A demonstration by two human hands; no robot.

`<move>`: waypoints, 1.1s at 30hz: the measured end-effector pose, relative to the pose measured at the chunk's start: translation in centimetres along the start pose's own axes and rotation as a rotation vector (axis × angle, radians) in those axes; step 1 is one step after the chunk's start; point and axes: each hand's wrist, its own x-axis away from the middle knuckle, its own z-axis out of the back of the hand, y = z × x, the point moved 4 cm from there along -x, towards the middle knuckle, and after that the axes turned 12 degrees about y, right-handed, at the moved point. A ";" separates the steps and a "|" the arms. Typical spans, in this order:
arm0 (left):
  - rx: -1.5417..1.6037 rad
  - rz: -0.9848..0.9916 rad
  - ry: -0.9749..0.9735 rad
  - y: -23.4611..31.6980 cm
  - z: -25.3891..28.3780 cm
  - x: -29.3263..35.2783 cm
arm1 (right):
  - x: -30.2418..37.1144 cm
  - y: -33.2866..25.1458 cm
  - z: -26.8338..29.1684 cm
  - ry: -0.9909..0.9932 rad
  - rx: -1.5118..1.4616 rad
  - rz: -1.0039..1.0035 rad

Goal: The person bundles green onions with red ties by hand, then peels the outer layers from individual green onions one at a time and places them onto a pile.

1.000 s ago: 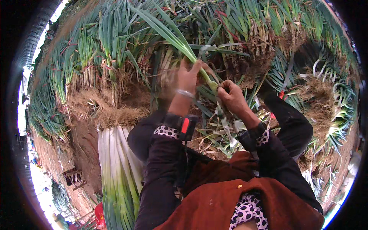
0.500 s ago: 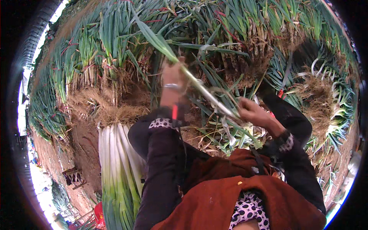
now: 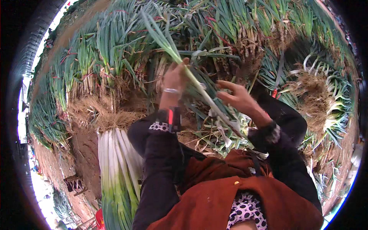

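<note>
The long green onion (image 3: 203,92) is clasped near its leaves (image 3: 163,40) by the curled fingers of the left hand (image 3: 174,78), probably so that its pale stem is left free, while the right hand (image 3: 239,99) is held beside it, fingers spread, empty.

You have a bare brown dirt floor (image 3: 86,149) carrying everything. To your left lies a row of clean white leeks (image 3: 119,165), root ends away from you, green leaves toward you. Beyond it, rooty bundles (image 3: 90,78) stand close together, leaves up. Between your legs, pale and green scraps (image 3: 226,136) litter the dirt. On your right, more leeks (image 3: 333,109) lie in a curve, roots inward. A small rack (image 3: 74,186) sits at far lower left.
</note>
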 end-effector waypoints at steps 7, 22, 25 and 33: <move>-0.103 -0.022 0.073 -0.9 0.9 -0.8 | -3.4 1.2 -3.5 0.081 -0.039 0.165; 0.090 0.047 -0.077 -2.5 -0.2 -0.4 | -2.4 4.5 -5.3 -0.153 -0.274 -0.221; 0.111 0.025 -0.049 -2.4 0.3 -1.2 | -1.4 5.5 -5.5 -0.339 -0.349 -0.245; 0.277 0.026 -0.026 -2.7 -1.4 -0.4 | 1.8 4.8 -5.3 -0.139 -0.293 -0.272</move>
